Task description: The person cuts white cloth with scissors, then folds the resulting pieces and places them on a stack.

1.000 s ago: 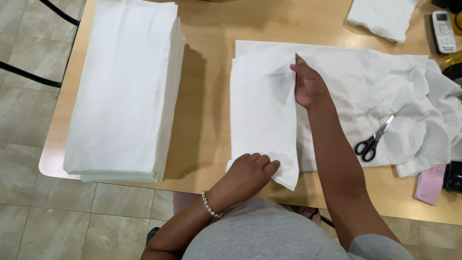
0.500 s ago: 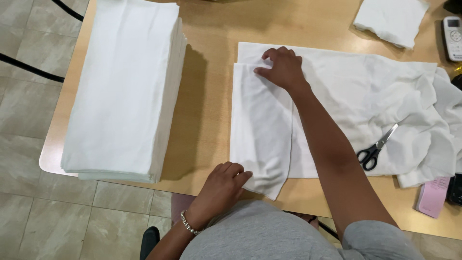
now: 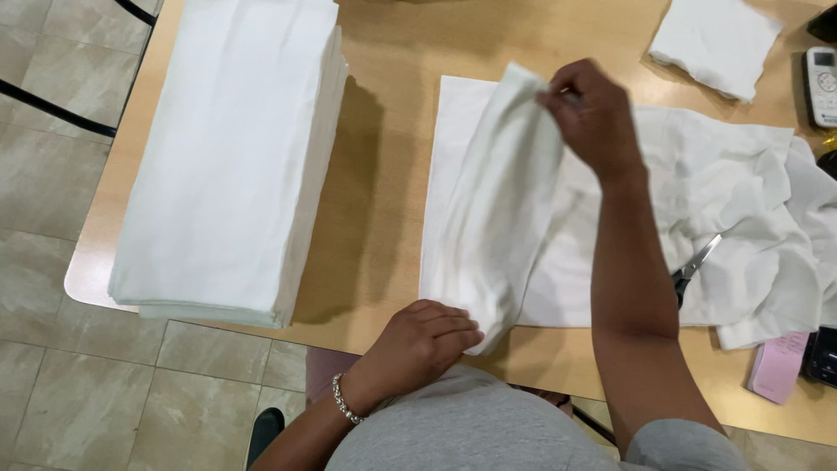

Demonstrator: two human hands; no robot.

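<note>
A white cloth (image 3: pixel 497 209) lies folded at frame centre on the wooden counter (image 3: pixel 392 131), its long axis running from the top to the bottom of the frame. The right hand (image 3: pixel 593 118) has its fingers (image 3: pixel 558 92) pinched shut on the cloth's raised upper corner. The left hand (image 3: pixel 418 340) presses the lower end, fingers (image 3: pixel 453 327) together.

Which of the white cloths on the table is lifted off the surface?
The folded cloth held between the right hand and left hand. The tall stack and the small square cloth lie flat, untouched.
</note>
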